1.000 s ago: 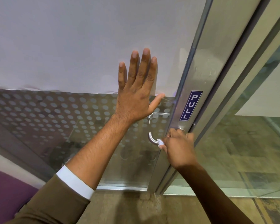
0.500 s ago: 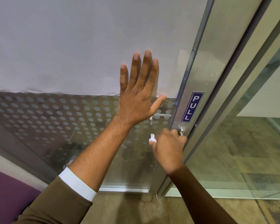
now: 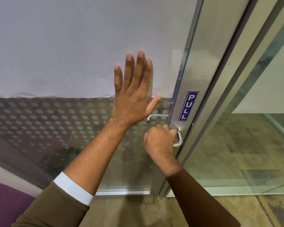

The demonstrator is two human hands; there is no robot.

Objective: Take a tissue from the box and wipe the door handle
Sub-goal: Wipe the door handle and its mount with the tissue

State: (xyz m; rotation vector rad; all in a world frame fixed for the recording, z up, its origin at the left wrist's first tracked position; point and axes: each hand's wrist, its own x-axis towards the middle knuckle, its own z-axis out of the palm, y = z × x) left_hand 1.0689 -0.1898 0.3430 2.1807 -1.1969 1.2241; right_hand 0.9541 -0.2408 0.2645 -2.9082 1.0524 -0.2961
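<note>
The curved brushed-metal door handle [image 3: 179, 138] is fixed to the aluminium stile [image 3: 202, 76] at the right edge of the glass door [image 3: 56, 128], just below a blue vertical sticker reading PULL [image 3: 188, 106]. Only its outer bend and lower end show; the rest is covered by the right hand [image 3: 159, 141], whose fingers are curled around the bar in a closed fist. A tiny sliver of white tissue [image 3: 145, 133] peeks out at the left side of that fist; how much of it lies between palm and metal cannot be told. Through the glass, a second matching handle [image 3: 156, 116] shows on the far side of the door. The left hand [image 3: 133, 97] lies flat on the pane just above and left of the handle, fingers straight and close together, thumb spread out toward the stile. Its forearm is bare, with a white cuff [image 3: 74, 188] and an olive-brown sleeve [image 3: 51, 208] pushed back. The upper pane is frosted white, the lower part dotted.
</note>
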